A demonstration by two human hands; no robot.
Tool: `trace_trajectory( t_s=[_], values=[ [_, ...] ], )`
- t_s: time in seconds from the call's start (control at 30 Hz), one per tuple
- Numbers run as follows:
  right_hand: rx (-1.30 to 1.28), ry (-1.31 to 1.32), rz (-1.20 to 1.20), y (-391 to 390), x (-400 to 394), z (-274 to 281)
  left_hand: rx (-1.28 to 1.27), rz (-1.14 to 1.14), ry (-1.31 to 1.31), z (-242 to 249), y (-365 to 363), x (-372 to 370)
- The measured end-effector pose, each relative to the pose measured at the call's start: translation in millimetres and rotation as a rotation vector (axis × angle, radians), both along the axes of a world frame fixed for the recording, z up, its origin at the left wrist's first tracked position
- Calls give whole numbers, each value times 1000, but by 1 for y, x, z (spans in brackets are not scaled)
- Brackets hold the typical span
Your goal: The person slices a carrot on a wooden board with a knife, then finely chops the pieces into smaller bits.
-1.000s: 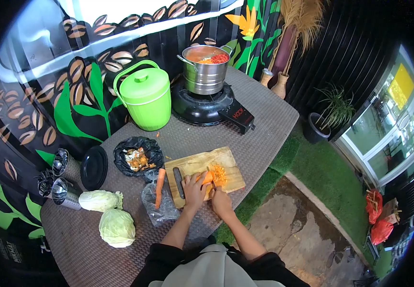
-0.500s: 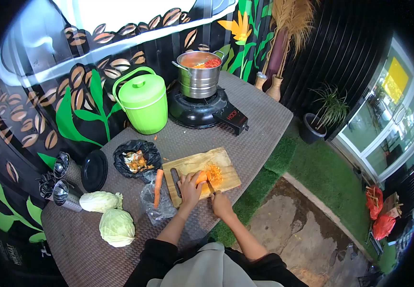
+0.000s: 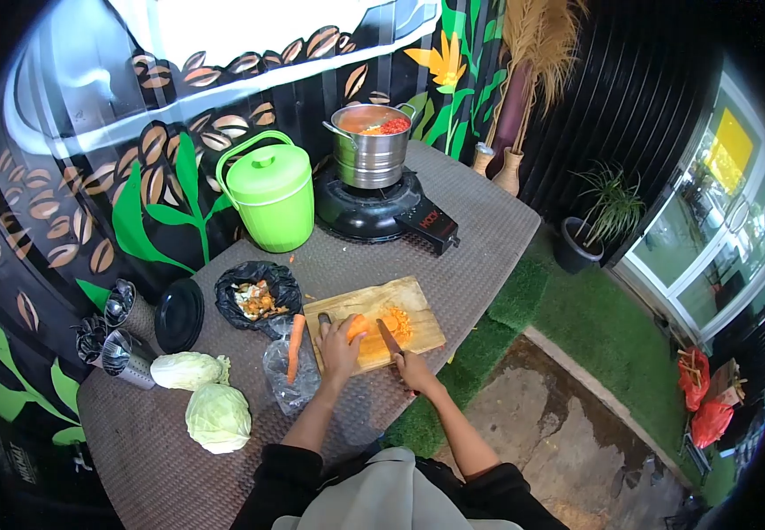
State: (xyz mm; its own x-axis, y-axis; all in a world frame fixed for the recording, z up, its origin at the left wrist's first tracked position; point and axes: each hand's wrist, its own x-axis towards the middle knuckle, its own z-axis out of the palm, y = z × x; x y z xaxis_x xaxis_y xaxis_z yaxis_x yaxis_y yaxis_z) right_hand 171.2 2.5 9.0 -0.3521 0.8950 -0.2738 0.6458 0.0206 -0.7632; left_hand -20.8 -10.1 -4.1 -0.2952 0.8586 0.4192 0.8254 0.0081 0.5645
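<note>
On the wooden cutting board (image 3: 431, 331), my left hand (image 3: 339, 349) is closed round a piece of orange carrot (image 3: 358, 328) near the board's handle slot. My right hand (image 3: 415, 371) grips a kitchen knife (image 3: 388, 336), its blade pointing up and left over the board, apart from the carrot piece. Finely chopped carrot (image 3: 399, 325) lies in a small heap beyond the blade. A whole peeled carrot (image 3: 295, 349) rests on a clear plastic bag (image 3: 282, 389) left of the board.
A black bag of peelings (image 3: 259, 296) lies behind the whole carrot. Two cabbages, one long (image 3: 186, 371) and one round (image 3: 218, 418), sit at the left near cutlery holders (image 3: 126, 358). A green lidded bucket (image 3: 272, 199) and a steel pot (image 3: 369, 155) on a black stove (image 3: 369, 212) stand behind.
The knife has come away from the carrot piece, and its blade now shows above the board. My left hand has shifted slightly left with the carrot piece.
</note>
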Motion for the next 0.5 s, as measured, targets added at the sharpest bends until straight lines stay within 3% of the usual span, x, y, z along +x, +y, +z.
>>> trace_trajectory(
  t_s=[0.23,0.5],
  values=[
    [258,0,-142,-2,0,-13,-117,102,74,16,-11,-7],
    [265,-197,-246,-3,7,19,-59,171,158,31,-17,7]
  ],
)
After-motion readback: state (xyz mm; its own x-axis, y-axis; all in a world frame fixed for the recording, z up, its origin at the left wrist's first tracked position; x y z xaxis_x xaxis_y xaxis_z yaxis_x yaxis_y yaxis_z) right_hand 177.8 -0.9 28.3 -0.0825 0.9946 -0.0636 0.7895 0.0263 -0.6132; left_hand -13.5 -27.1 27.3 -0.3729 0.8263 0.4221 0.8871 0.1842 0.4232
